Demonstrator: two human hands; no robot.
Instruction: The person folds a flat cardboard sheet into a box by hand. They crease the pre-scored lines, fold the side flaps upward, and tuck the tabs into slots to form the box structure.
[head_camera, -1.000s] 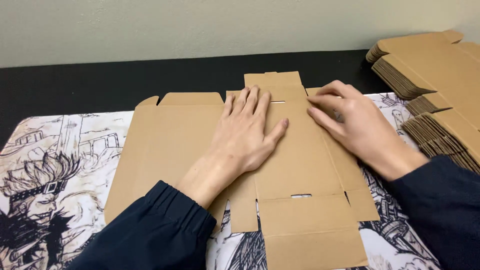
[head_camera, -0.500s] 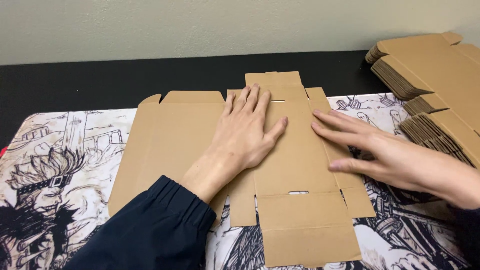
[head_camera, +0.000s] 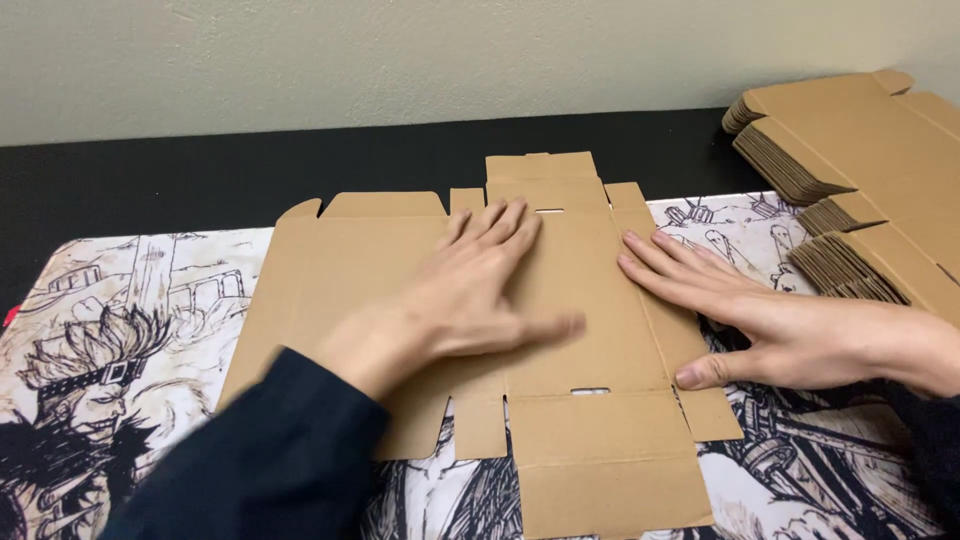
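Cardboard blank (head_camera: 580, 300), unfolded and holding nothing, lies flat under both hands on the printed mat (head_camera: 130, 330). Left hand (head_camera: 470, 290) presses palm-down on its middle, fingers spread, slightly blurred. Right hand (head_camera: 760, 320) rests open across its right flap. Stack of blanks (head_camera: 860, 170) sits beyond the right hand.

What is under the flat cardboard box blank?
The flat cardboard box blank lies on a black-and-white illustrated mat. The mat's drawing beneath it is covered.
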